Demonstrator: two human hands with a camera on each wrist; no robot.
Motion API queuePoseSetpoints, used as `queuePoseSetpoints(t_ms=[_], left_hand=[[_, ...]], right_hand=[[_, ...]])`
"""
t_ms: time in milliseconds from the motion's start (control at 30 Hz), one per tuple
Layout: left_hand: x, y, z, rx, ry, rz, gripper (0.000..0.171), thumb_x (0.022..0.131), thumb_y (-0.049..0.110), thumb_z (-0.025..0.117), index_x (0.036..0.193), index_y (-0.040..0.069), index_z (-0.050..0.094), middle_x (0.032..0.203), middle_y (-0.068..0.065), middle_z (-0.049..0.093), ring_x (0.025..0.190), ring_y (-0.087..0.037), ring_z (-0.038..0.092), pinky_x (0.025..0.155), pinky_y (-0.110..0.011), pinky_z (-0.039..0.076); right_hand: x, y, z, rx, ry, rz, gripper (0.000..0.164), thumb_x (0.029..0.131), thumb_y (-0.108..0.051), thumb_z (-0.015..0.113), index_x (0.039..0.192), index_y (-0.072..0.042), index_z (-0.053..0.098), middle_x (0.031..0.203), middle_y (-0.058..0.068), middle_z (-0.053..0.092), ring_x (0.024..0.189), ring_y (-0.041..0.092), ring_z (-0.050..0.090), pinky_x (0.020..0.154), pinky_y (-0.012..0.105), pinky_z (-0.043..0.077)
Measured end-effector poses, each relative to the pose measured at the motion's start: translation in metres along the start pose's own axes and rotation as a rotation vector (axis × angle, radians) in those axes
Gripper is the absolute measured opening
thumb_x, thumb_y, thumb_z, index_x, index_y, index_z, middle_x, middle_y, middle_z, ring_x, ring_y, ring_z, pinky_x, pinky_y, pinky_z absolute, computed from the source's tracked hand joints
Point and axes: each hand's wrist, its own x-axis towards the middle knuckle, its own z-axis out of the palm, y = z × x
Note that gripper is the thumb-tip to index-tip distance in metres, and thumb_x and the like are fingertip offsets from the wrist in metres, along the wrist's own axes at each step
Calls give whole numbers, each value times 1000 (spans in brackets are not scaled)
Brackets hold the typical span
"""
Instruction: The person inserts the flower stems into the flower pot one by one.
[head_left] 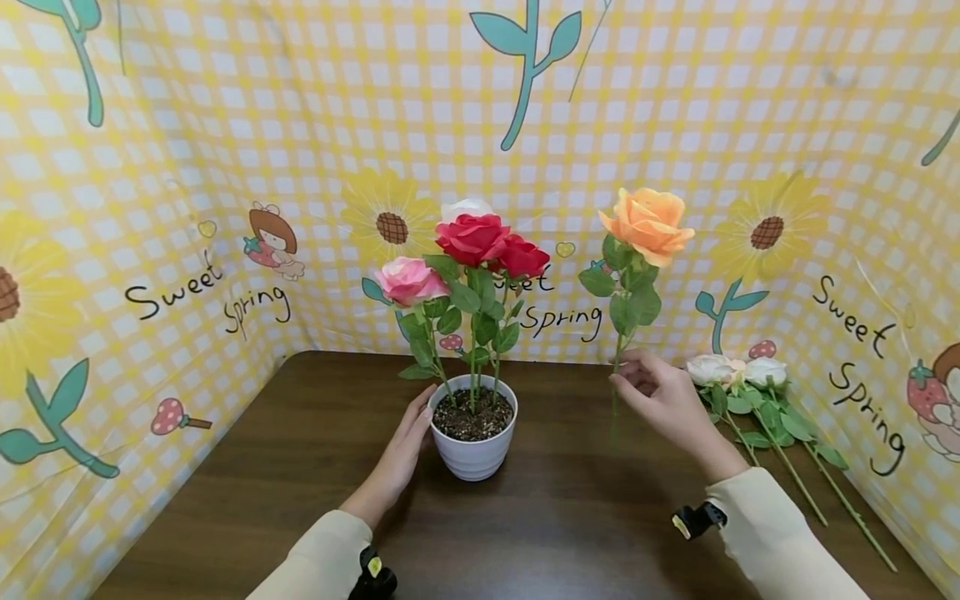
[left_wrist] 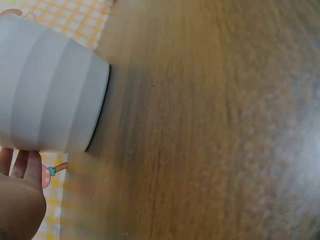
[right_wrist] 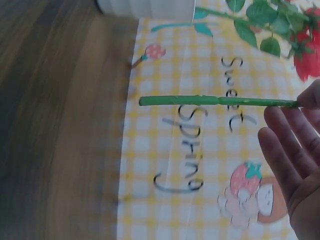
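Observation:
A white ribbed flowerpot [head_left: 474, 454] filled with dark soil [head_left: 472, 417] stands on the table. In it are red roses [head_left: 472, 239], a pink rose [head_left: 411, 282] and a white rose [head_left: 467, 208] partly hidden behind. My left hand [head_left: 401, 454] rests against the pot's left side with fingers extended, touching its wall in the left wrist view too. To the right of the pot, my right hand [head_left: 663, 404] pinches the stem of an orange rose [head_left: 648, 225] between thumb and fingers, bloom up. The bare green stem end [right_wrist: 175, 100] hangs below the hand, above the table.
Several pale roses [head_left: 765, 372] lie on the right side of the brown table [head_left: 322, 467], their long stems pointing toward the front right. A yellow checked cloth [head_left: 315, 108] with printed sunflowers walls the table at the back and both sides.

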Motion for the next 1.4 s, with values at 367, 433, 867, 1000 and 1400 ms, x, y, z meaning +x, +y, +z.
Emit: queuePoseSetpoints(t_ms=[367, 433, 867, 1000, 1400], left_hand=[[1, 2, 1, -15, -5, 9, 53, 111, 36, 31, 159, 14, 23, 162, -12, 23, 148, -32, 21, 114, -60, 23], [0, 2, 1, -13, -5, 10, 54, 111, 36, 31, 159, 13, 23, 162, -12, 23, 147, -32, 21, 113, -60, 23], [0, 0, 0, -7, -8, 25, 51, 112, 35, 29, 159, 16, 24, 162, -11, 23, 147, -31, 22, 113, -60, 25], [0, 0, 0, 2, -13, 27, 52, 112, 34, 29, 159, 14, 23, 162, -13, 22, 147, -33, 21, 112, -61, 24], [-1, 2, 0, -5, -16, 17, 51, 112, 37, 29, 159, 18, 25, 162, -10, 24, 146, -32, 23, 112, -61, 25]], right_hand=[[21, -51, 30, 121, 41, -82, 19, 88, 8, 70, 106, 3, 65, 87, 18, 69, 73, 16, 66, 61, 24, 54], [26, -66, 33, 134, 46, -102, 19, 87, 11, 70, 104, 6, 64, 87, 17, 69, 73, 18, 66, 61, 25, 54], [53, -77, 86, 276, 13, -229, 17, 91, -1, 71, 107, -2, 65, 88, 5, 69, 73, 14, 66, 61, 28, 56], [60, -86, 100, 323, 11, -264, 15, 92, 0, 69, 105, -2, 64, 86, 7, 67, 70, 14, 64, 59, 29, 55], [70, -97, 133, 319, -10, -263, 11, 98, -9, 66, 108, -6, 65, 93, 1, 69, 74, 9, 62, 63, 25, 53]])
